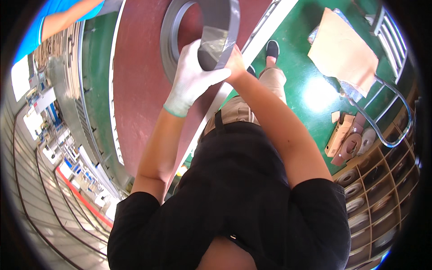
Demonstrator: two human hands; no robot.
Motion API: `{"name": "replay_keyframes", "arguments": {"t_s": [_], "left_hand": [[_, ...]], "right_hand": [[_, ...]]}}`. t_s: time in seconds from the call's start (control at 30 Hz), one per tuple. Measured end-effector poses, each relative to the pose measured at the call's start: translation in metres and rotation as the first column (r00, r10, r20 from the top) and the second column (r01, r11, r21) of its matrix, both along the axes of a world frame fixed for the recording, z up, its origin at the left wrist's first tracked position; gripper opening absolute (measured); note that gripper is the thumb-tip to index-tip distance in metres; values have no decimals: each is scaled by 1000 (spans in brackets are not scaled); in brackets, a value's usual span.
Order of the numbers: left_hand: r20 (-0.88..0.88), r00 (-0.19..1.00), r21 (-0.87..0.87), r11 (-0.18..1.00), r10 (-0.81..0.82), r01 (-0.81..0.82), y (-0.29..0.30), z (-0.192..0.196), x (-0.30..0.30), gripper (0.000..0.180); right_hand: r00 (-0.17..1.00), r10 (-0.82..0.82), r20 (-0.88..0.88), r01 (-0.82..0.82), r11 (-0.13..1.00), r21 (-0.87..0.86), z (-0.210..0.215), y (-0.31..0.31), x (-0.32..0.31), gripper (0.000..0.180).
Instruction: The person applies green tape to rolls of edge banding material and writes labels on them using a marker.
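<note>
My left hand (188,81), in a white glove with a green cuff, is closed on the lower part of a grey coil of band material (227,31). Its thumb reaches across under the coil's bottom edge. The coil is tilted up on edge, and a shiny clear strip of tape (215,41) is stuck on it. My bare right hand (236,66) grips the coil's right side, with its fingers mostly hidden behind it. Beside and partly behind the held coil, another grey ring-shaped coil (167,38) lies flat on the red-brown tabletop (139,90).
A co-worker's arm (67,22) with a blue sleeve is at upper left. Cardboard (344,51) rests on a metal-framed cart (398,121) at right. An open carton (340,134) and coils stand near a compartment rack (373,198). Machinery (58,121) runs along the left.
</note>
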State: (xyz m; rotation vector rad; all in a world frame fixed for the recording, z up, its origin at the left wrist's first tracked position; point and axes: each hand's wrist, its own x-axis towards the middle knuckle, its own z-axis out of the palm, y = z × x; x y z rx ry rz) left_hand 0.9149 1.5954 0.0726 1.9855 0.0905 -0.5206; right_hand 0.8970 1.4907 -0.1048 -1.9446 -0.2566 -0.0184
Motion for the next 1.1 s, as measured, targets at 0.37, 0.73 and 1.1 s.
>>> {"name": "replay_keyframes", "arguments": {"t_s": [0.37, 0.73, 1.1], "left_hand": [[193, 972, 502, 865, -136, 21, 1, -85, 7, 66], [239, 955, 607, 795, -178, -4, -13, -151, -23, 91], [381, 880, 676, 734, -283, -57, 38, -156, -65, 103]], "right_hand": [[949, -292, 122, 316, 901, -298, -59, 62, 64, 40], [933, 74, -353, -338, 525, -781, 5, -85, -36, 77], [991, 133, 28, -112, 917, -383, 72, -32, 49, 72]]}}
